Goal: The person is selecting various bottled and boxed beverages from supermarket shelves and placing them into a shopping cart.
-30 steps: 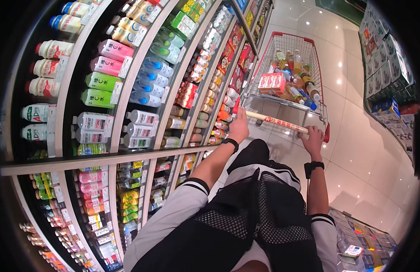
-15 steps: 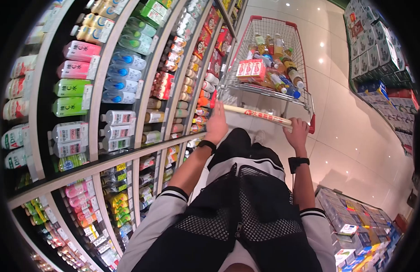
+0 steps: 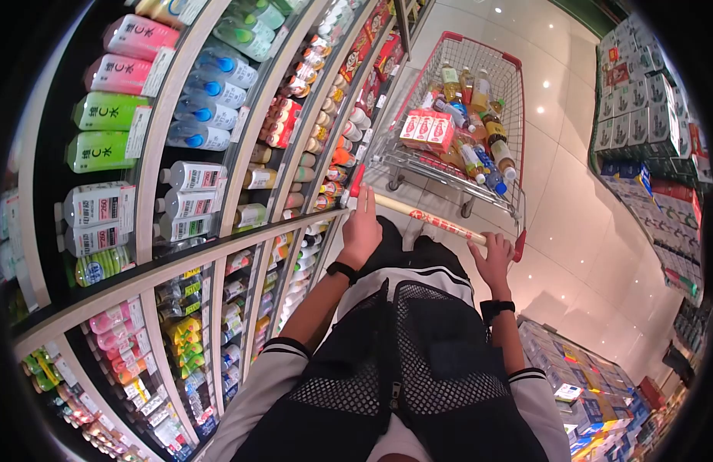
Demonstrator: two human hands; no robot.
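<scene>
1. Left hand [image 3: 362, 228]: rests on the handle [image 3: 430, 221], fingers extended rather than wrapped.
2. Right hand [image 3: 495, 256]: curled closed around the handle.
3. Cart [image 3: 456, 115]: since a second ago it has swung rightward, away from the shelf [image 3: 218, 185]; red-trimmed wire basket, holds bottles [image 3: 480, 158] and a red carton pack [image 3: 426, 129].
4. Floor [image 3: 572, 208]: glossy tile.

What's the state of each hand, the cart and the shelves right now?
left hand: resting on the cart handle, fingers stretched forward
right hand: fingers wrapped around the handle
shopping cart: partly filled with bottles and red cartons
drink shelves: fully stocked
</scene>
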